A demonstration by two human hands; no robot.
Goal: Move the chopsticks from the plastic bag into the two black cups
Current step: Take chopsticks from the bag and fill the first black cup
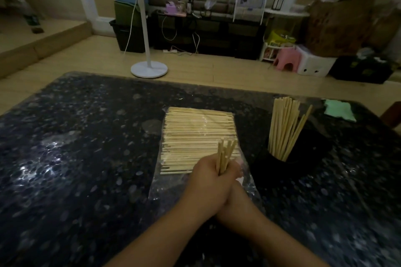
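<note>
A clear plastic bag (173, 188) lies flat in the middle of the table with a wide layer of pale wooden chopsticks (198, 134) inside it. Over the bag's near right corner, my left hand (208, 182) grips a small upright bundle of chopsticks (225, 154). My right hand (237, 176) is pressed against it from the right, mostly hidden under the left hand, its fingertips curled at the bundle's base. To the right, a black cup (303, 149) holds several chopsticks (284, 128) standing on end. A second dark cup shape (260, 169) next to it is hard to make out.
The table (76, 147) is dark speckled stone with a glossy cover. A green cloth (338, 109) lies at the far right corner. Beyond the far edge stands a white lamp base (149, 69) on the wooden floor.
</note>
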